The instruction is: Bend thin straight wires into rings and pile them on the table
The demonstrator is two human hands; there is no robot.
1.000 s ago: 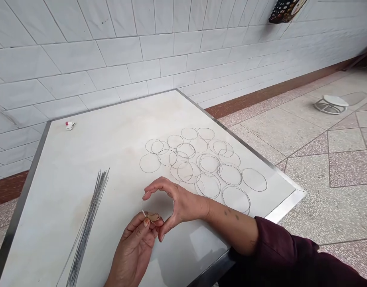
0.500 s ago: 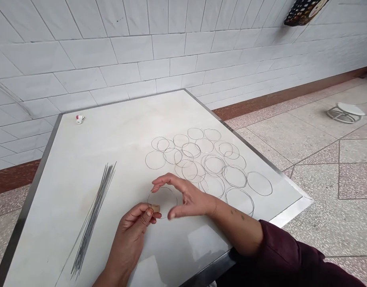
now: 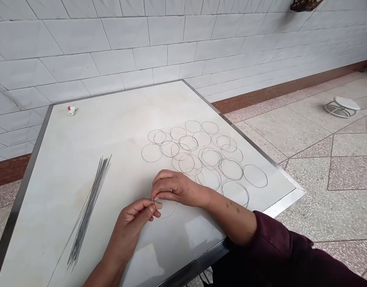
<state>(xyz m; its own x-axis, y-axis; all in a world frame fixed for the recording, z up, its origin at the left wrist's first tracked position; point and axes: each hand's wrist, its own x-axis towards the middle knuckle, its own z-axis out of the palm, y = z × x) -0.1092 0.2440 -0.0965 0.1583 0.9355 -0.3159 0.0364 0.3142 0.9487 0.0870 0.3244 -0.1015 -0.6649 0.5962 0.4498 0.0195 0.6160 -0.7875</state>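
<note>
My left hand [image 3: 128, 227] is closed, thumb against fingers, on a thin wire ring [image 3: 175, 209] and a small tan piece [image 3: 158, 205] that looks like tape or card. Fingertips of my right hand [image 3: 180, 189] are pinched together on the wire just above the left thumb. The exact wire ends there are hidden by the fingers. Beyond the hands, several overlapping wire rings [image 3: 220, 169] lie flat on the white table [image 3: 117, 119]. A bundle of straight grey wires [image 3: 89, 211] rests to the left, one wire sticking out toward me.
A small white and red object [image 3: 72, 111] sits near the table's far left corner. Metal trim [image 3: 246, 145] edges the table, which stands by a white tiled wall [image 3: 126, 36]. A low round stool [image 3: 342, 107] is on the floor to the right.
My right hand has gone from spread fingers around the ring to a pinch at the wire beside my left fingers. The view has tilted down slightly. My left hand keeps its hold.
</note>
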